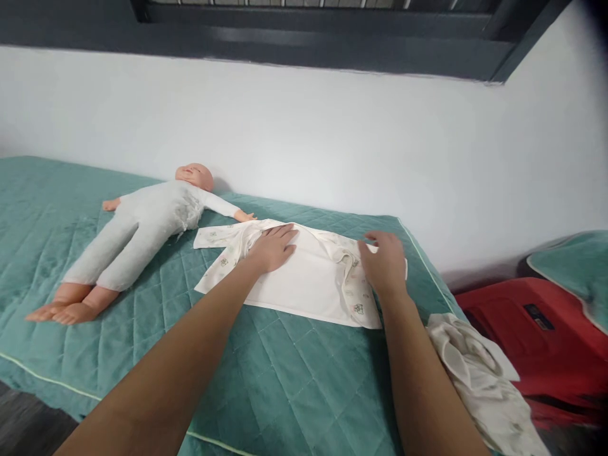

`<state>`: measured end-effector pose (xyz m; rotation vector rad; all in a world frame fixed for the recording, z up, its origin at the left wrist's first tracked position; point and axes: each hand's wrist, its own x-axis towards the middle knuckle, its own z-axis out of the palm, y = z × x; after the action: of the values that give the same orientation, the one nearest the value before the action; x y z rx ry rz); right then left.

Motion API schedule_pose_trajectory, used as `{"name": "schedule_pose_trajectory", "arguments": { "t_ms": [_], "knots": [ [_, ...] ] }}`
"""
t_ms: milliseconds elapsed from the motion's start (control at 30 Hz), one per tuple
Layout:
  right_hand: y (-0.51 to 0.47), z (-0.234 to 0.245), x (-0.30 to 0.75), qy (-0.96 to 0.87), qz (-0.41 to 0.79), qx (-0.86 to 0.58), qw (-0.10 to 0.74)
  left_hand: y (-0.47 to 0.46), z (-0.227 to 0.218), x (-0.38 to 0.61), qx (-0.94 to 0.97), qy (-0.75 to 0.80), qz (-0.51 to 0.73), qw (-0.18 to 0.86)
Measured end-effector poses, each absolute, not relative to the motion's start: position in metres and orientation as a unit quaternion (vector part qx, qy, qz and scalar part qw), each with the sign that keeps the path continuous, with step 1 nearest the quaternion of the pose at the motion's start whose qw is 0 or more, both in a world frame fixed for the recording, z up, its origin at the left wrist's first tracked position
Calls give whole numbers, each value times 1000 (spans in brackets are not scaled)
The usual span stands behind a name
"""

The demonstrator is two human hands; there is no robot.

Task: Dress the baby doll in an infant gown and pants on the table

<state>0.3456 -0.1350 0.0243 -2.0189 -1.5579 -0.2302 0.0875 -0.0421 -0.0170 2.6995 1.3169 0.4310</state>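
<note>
"What does the head view show you?"

"Your left hand (273, 248) lies flat on the pale shirt (304, 272), its fingers stretched wide and gripping nothing. Your right hand (386, 261) is at the shirt's right end, fingers curved, a gap showing between thumb and forefinger."

"Where is the shirt?"

"Spread with its front folded open on the green quilted cover (289, 373) before you. To your left the doll (156, 209) lies on its back, one outstretched arm ending just beside the shirt. By your right forearm is a crumpled cloth (479, 367)."
</note>
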Motion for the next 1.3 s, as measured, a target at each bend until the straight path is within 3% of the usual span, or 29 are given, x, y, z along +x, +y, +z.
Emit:
{"name": "schedule_pose_trajectory", "arguments": {
  "t_ms": [167, 267, 433, 633, 733, 933, 1067, 1167, 1300],
  "knots": [
    [-139, 21, 314, -676, -4, -727, 122, -43, -16, 88, 886, 440, 136, 56],
    [-138, 20, 317, -664, 14, -740, 109, -41, -18, 88, 878, 454, 143, 54],
    [-132, 19, 332, -641, 31, -748, 170, -41, -18, 88, 862, 476, 169, 43],
    [-115, 8, 356, -494, 49, -790, 360, -51, -13, 85, 840, 507, 194, 21],
    [-111, 9, 364, -434, 35, -807, 400, -58, -11, 81, 843, 499, 199, 2],
    [-137, 30, 316, -581, -4, -675, 454, -61, -11, 79, 845, 497, 196, 5],
    [-152, 19, 252, -719, 115, -603, 326, -56, -13, 81, 844, 500, 192, 19],
    [-148, -5, 225, -752, 87, -630, 172, -52, -15, 82, 843, 502, 192, 19],
    [-123, -20, 229, -725, 49, -680, 98, -47, -18, 84, 834, 518, 191, 14]
  ]
}}
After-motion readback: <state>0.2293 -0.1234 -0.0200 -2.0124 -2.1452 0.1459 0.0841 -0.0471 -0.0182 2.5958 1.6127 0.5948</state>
